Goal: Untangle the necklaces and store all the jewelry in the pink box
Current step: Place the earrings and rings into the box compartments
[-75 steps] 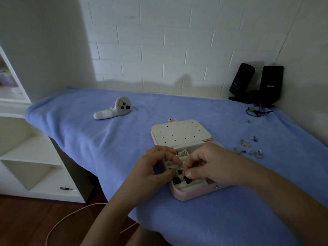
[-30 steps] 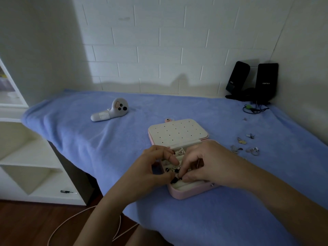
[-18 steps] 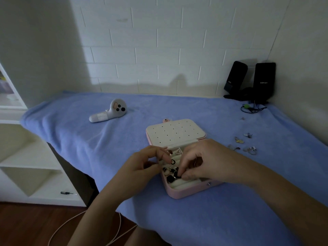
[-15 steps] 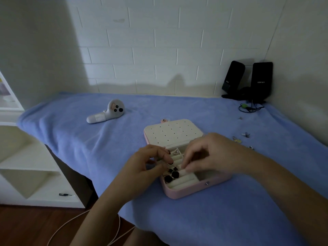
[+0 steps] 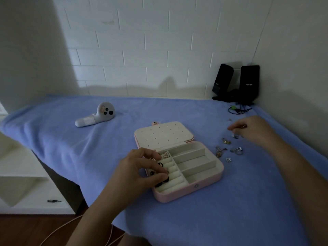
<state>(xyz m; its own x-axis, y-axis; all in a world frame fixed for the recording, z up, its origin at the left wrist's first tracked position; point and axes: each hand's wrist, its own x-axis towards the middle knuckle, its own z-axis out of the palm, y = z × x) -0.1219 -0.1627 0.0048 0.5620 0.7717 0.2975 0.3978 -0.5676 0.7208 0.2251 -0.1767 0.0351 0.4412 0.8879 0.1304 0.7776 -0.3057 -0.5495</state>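
Observation:
The pink jewelry box (image 5: 204,185) lies open on the blue cloth, its dotted white lid (image 5: 163,134) folded back. Dark and silver rings (image 5: 160,164) sit in the ring rolls on its left side, and the long compartments on the right look bare. My left hand (image 5: 140,169) hovers over those rolls, thumb and fingertips pinching a ring. My right hand (image 5: 252,129) is out to the right above the loose jewelry (image 5: 229,150), fingers curled and tips drawn together. Blur hides whether it holds anything. No necklace shows.
A white handheld controller (image 5: 95,116) lies at the back left of the cloth. Two black speakers (image 5: 236,82) with cables stand in the back right corner. White shelves (image 5: 21,174) and a wood floor lie beyond the table's left edge.
My right hand has left the box and swung right and back to the loose jewelry. My left hand stays on the ring rolls. The box's right compartments are now uncovered.

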